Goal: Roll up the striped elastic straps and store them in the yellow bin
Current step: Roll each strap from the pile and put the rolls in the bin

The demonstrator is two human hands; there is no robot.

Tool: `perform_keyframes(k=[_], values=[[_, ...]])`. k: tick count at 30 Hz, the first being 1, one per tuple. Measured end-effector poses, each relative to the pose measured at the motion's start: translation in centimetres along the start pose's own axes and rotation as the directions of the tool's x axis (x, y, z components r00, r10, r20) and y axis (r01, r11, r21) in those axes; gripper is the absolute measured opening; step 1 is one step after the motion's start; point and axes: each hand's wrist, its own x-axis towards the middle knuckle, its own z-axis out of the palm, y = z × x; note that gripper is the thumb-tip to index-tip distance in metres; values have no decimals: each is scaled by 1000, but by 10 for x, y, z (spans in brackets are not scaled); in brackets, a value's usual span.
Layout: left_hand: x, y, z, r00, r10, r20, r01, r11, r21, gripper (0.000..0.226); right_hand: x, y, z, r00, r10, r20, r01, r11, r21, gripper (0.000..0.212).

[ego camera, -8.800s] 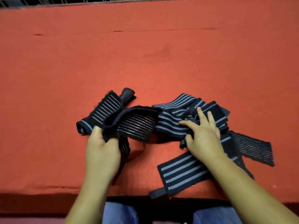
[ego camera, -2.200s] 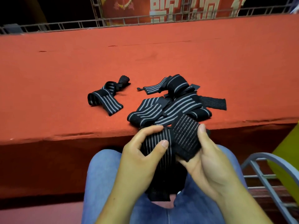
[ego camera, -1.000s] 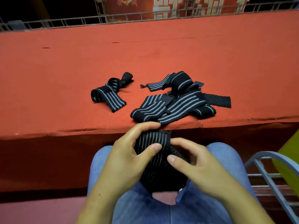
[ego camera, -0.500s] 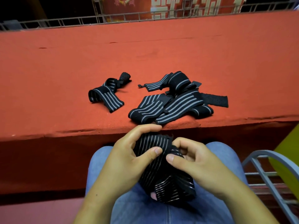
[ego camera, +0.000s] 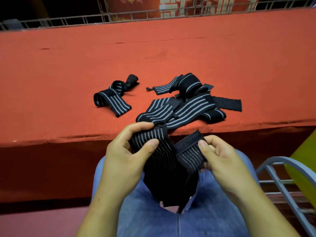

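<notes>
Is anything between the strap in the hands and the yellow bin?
The left hand and right hand hold the strap over the lap. The yellow bin shows only partly at the right edge; a grey metal frame curves up between them, so the strap would likely go over it.

Two hands are in view, a left hand (ego camera: 123,156) and a right hand (ego camera: 220,161), and together they hold one striped elastic strap (ego camera: 164,165). On the one red tabletop (ego camera: 68,65) one lone strap (ego camera: 112,100) lies by itself to the left, folded in a loose loop. To its right is one tangled heap of straps (ego camera: 188,106); they overlap so much that their number cannot be told, though at least two separate striped bands show. One yellow bin (ego camera: 304,159) shows in part at the right edge, with one grey metal frame (ego camera: 277,175) just beside it.
</notes>
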Motion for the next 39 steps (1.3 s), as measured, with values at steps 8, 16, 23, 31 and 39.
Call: perform_keyframes(k=[8, 16, 23, 31, 39], values=[[2, 0, -9, 998, -4, -55, 2, 999, -38, 26, 3, 4, -8, 982, 20, -185, -17, 1000, 16, 16], [-6, -1, 26, 995, -44, 89, 59, 983, -173, 28, -8, -6, 23, 1000, -18, 12, 15, 984, 177, 24], [-7, 1, 29, 999, -37, -20, 33, 987, -158, 11, -15, -15, 35, 989, -40, 140, -3, 957, 290, 29], [-7, 2, 31, 996, -34, -78, 22, 989, -149, 11, -19, -26, 34, 982, -83, 171, 45, 976, 214, 31], [-8, 4, 32, 992, 9, -122, -16, 998, -60, 13, -18, -27, 32, 977, -85, 194, 53, 985, 164, 28]])
